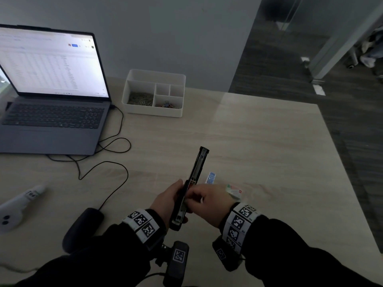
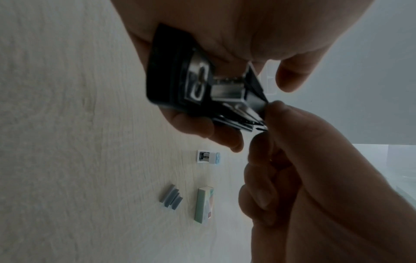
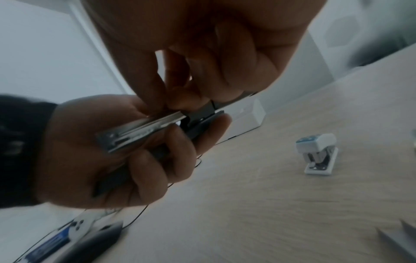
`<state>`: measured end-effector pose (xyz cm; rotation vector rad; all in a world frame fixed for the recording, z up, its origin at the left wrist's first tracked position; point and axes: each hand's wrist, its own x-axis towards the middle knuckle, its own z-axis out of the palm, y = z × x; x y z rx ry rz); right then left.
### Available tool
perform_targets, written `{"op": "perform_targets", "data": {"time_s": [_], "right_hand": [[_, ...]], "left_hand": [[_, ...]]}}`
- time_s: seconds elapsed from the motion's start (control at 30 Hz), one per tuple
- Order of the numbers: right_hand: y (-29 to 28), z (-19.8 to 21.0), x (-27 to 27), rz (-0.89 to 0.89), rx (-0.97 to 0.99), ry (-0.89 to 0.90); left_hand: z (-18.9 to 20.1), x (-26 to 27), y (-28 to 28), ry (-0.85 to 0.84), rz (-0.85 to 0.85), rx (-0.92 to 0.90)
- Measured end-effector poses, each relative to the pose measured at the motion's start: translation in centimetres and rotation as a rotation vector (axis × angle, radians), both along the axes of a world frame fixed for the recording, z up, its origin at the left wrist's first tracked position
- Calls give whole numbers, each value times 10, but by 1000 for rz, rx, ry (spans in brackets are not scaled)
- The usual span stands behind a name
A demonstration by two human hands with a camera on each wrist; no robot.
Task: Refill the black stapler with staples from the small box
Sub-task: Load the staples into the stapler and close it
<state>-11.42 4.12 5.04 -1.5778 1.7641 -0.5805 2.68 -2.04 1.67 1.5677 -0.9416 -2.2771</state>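
While the left hand (image 1: 168, 200) grips the open black stapler (image 1: 191, 183) above the counter (image 1: 259, 146), the right hand (image 1: 209, 200) pinches its metal staple track (image 3: 144, 127).

Open black stapler (image 1: 191, 183) in both hands

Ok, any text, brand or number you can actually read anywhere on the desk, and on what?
None is readable.
Laptop screen: spreadsheet rows, too small and blurred.
Small staple box: coloured print with a red mark, illegible.
Wrist bands: black-and-white square code markers only, no words.
White handheld device: dark marking, blurred.
Black stapler: no label visible.
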Motion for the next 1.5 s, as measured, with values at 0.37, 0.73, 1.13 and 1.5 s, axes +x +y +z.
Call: {"op": "perform_targets", "data": {"time_s": [0.37, 0.73, 1.13, 1.5], "right_hand": [[8, -22, -41, -649, 68, -241], [31, -73, -52, -242, 407, 208], [34, -80, -51, -158, 395, 315], [6, -16, -28, -413, 151, -80]], "left_hand": [[16, -4, -4, 154, 17, 20], [19, -3, -3, 118, 48, 26], [21, 2, -3, 84, 46, 32], [18, 1, -5, 95, 52, 59]]}}
